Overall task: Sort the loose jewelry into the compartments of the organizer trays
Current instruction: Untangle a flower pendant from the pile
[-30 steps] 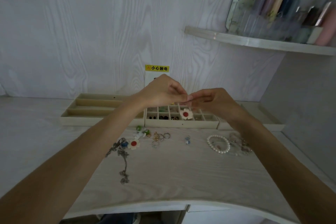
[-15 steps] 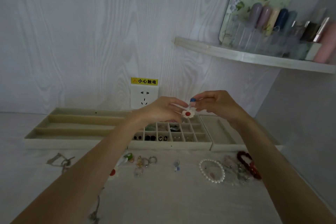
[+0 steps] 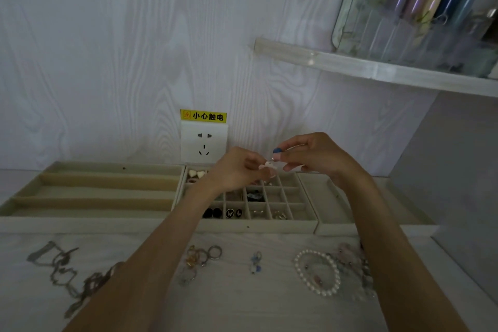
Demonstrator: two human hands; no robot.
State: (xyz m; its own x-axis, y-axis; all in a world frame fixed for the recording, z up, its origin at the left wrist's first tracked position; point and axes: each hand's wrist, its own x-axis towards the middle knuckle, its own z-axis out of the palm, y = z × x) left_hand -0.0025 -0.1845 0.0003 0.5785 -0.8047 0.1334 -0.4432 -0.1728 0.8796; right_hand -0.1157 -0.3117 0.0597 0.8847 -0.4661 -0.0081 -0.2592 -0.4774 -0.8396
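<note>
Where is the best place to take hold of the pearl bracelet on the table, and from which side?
The pearl bracelet lies flat as an open loop on the table. I would probably come from above and pinch its left arc, one fingertip inside the loop. That side is bare, while its right side lies against a pile of other jewelry that might snag.

Your left hand (image 3: 237,170) and right hand (image 3: 318,159) are both bare, with no gloves and no rings that you can make out. Both forearms are uncovered right down to the lower edge of the view; no sleeve, watch or bracelet shows at either wrist. Your fingernails look pale and plain.
</note>
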